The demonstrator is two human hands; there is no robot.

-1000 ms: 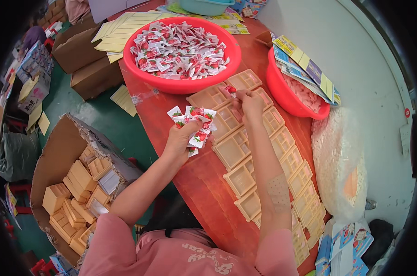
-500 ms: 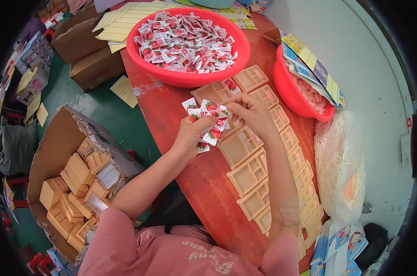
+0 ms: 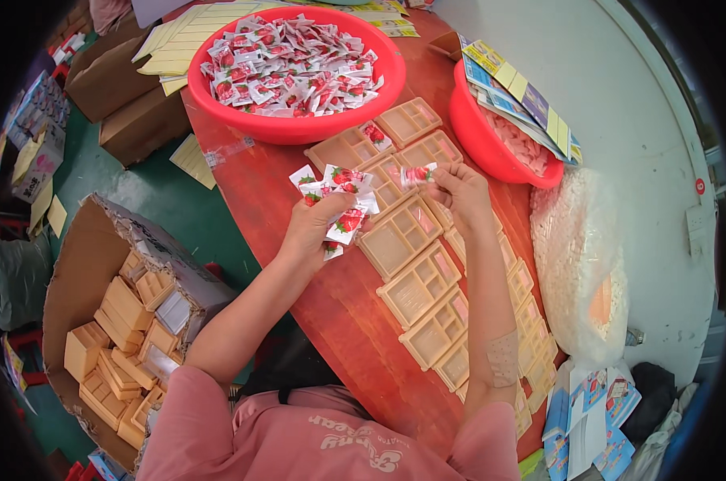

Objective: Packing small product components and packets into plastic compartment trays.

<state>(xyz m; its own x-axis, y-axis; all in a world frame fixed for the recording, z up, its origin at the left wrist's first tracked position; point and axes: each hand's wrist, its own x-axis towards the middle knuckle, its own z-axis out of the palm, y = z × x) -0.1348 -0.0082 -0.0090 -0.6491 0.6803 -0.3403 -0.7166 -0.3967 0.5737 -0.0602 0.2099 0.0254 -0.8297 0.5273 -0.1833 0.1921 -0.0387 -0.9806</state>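
Observation:
My left hand grips a loose bunch of small white sachets with strawberry prints, the thumb pressed on top. A single strawberry sachet is pinched in the fingertips of my right hand, held over the compartment trays. These pale yellow plastic trays lie in slanting rows down the red table; some have a pink piece in one narrow slot. One sachet lies in a compartment of a tray at the far end.
A red basin heaped with more sachets stands at the far left of the table. Another red basin holds pink pieces under printed cards. Right of the table is a clear bag of pale bits; at left, a carton of trays.
My right hand has drawn a sachet away from the bunch and moved right with it. The left hand keeps the rest. The whole view has shifted slightly.

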